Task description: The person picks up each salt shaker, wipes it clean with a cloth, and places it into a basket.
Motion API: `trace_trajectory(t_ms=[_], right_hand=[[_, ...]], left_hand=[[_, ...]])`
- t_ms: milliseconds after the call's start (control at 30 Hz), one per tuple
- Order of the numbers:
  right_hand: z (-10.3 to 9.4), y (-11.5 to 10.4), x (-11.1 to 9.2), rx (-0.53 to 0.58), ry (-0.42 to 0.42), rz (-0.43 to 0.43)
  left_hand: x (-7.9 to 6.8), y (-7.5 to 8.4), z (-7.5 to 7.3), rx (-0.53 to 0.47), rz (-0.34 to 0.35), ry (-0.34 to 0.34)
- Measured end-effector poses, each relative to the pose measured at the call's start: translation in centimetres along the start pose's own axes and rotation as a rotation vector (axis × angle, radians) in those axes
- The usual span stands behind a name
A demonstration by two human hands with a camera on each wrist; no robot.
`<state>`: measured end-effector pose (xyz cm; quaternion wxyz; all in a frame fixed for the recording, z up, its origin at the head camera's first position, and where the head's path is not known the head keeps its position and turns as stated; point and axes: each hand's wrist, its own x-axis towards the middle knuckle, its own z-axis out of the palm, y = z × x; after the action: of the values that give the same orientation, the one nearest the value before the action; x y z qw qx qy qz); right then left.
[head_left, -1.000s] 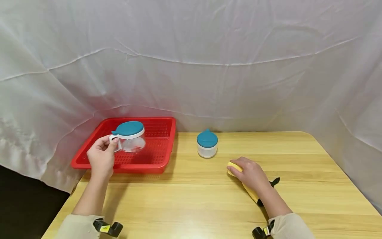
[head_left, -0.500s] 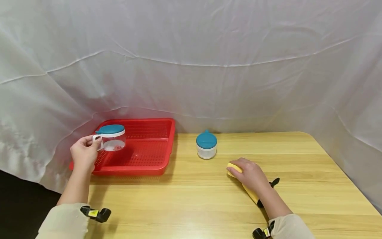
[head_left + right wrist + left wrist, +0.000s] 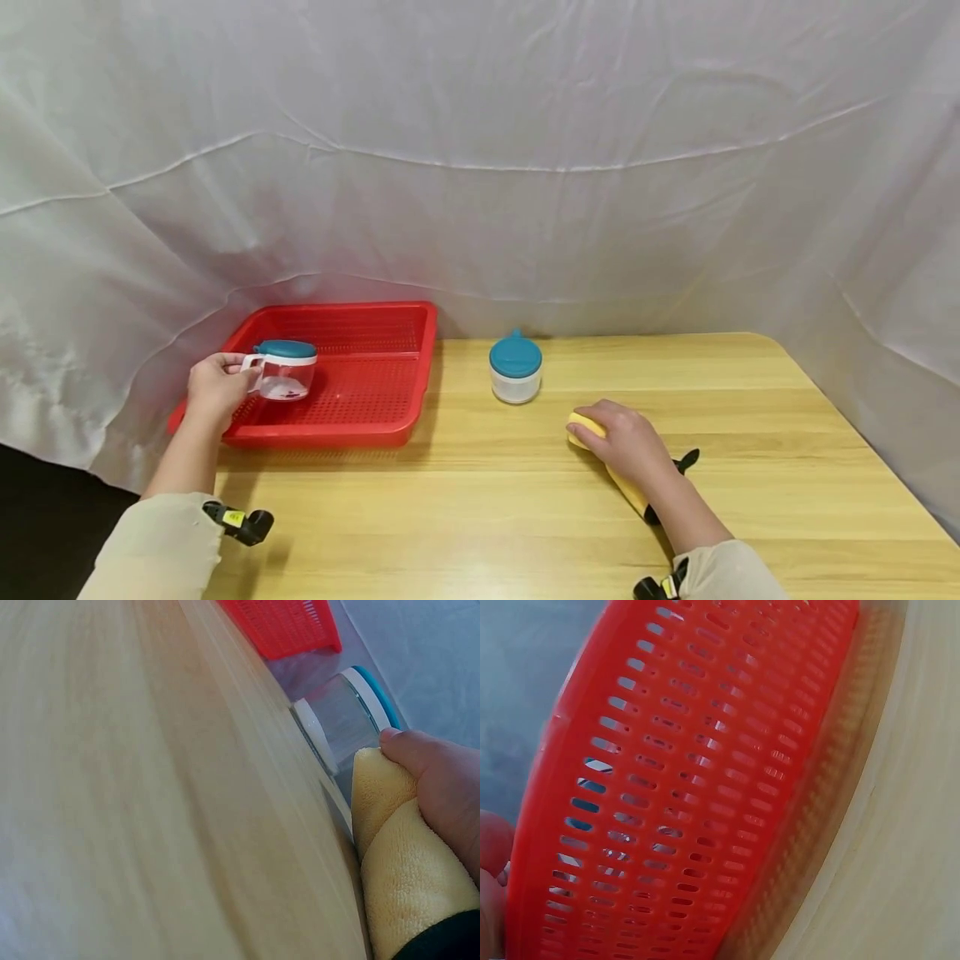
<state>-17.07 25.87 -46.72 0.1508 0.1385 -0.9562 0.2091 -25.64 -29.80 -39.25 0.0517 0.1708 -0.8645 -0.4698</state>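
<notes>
My left hand (image 3: 215, 389) pinches the white handle of a clear seasoning jar (image 3: 287, 377) with a teal lid. The jar is upright inside the left part of a red slotted basket (image 3: 411, 421); whether it touches the basket floor, I cannot tell. In the left wrist view the basket wall (image 3: 697, 742) hides most of the jar, and only fingertips (image 3: 491, 915) show. My right hand (image 3: 628, 439) grips a fuzzy yellow roll (image 3: 409, 874) with black parts, lying on the table. Beyond it stands a second teal-lidded jar (image 3: 515, 368), untouched.
The wooden table (image 3: 465, 508) has its back edge along a pale hanging cloth (image 3: 555, 208). Basket and second jar both stand near that cloth. A dark area (image 3: 52, 517) lies past the table's left side.
My left hand has carried the jar leftward, then lowered it into the basket. The right hand stays on the yellow roll. The head view has shifted slightly.
</notes>
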Motion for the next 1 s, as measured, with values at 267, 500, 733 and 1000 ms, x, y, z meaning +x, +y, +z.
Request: trace_trajectory(t_ms=[267, 500, 733, 1000], right_hand=[[-0.1, -0.2, 0.1, -0.003, 0.003, -0.005], [-0.2, -0.1, 0.2, 0.005, -0.003, -0.004], [-0.1, -0.1, 0.3, 0.004, -0.006, -0.001], [0.1, -0.2, 0.5, -0.004, -0.007, -0.004]], left_hand=[[0.4, -0.3, 0.1, 0.068, 0.041, -0.071], [0.0, 0.2, -0.5, 0.33, 0.134, -0.032], [-0.3, 0.2, -1.2, 0.461, 0.116, -0.096], [-0.4, -0.5, -1.5, 0.571, 0.073, -0.21]])
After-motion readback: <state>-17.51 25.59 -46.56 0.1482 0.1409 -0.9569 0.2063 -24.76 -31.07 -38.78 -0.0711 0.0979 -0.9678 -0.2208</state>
